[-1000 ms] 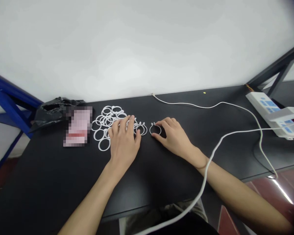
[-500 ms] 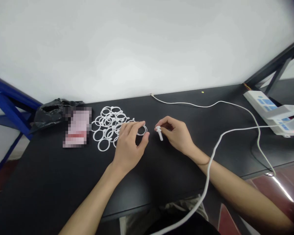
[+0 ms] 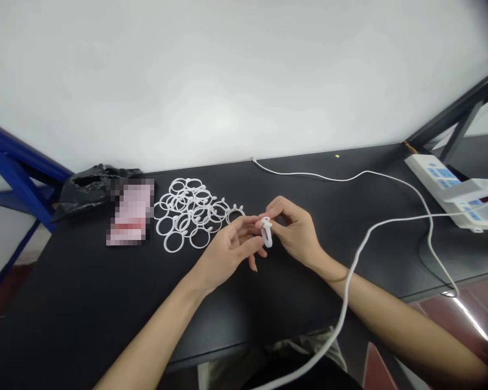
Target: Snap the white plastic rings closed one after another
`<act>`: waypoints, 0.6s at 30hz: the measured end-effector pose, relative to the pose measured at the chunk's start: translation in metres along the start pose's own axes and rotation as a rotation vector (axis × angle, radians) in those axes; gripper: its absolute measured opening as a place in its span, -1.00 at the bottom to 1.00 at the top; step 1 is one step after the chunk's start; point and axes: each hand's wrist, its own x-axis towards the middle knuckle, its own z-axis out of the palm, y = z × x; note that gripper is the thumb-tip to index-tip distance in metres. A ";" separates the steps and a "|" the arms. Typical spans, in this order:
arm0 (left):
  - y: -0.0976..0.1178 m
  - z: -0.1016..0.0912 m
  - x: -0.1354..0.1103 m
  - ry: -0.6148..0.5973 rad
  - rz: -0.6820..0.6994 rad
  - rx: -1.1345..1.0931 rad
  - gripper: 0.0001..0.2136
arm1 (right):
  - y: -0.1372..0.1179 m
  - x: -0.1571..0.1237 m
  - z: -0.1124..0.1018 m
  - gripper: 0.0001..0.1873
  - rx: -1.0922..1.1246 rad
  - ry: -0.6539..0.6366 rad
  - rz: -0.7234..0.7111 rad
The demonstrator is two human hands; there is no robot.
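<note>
My right hand (image 3: 295, 230) pinches a white plastic ring (image 3: 268, 241), seen nearly edge-on, with small tabs at its top. It is held above the black table. My left hand (image 3: 231, 244) has come up to its left side; the index fingertip and thumb touch the ring, while the other fingers curl loosely below. Part of the ring is hidden by the fingertips. To the left of my hands, several white rings with little ear-like tabs lie in an overlapping pile (image 3: 201, 237) on the table.
A pixelated pink item (image 3: 134, 208) and a crumpled black plastic bag (image 3: 93, 187) lie at the left. One white cable (image 3: 355, 252) crosses in front of my right forearm, another (image 3: 313, 174) runs along the back. A white device with blue labels (image 3: 451, 187) stands at right.
My left hand has moved right, from beside the pile to the ring in my right hand. The ring has turned slightly, showing more of its loop.
</note>
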 end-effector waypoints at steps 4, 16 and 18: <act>-0.006 -0.002 0.002 0.057 -0.009 -0.009 -0.74 | -0.003 0.000 -0.001 -0.88 -0.128 -0.023 -0.037; -0.001 -0.009 0.005 0.323 0.056 -0.171 -0.79 | -0.014 0.001 -0.013 -0.65 -0.293 -0.228 -0.293; 0.000 -0.010 0.005 0.307 0.048 -0.171 -0.77 | -0.014 0.001 -0.013 -0.77 -0.311 -0.205 -0.302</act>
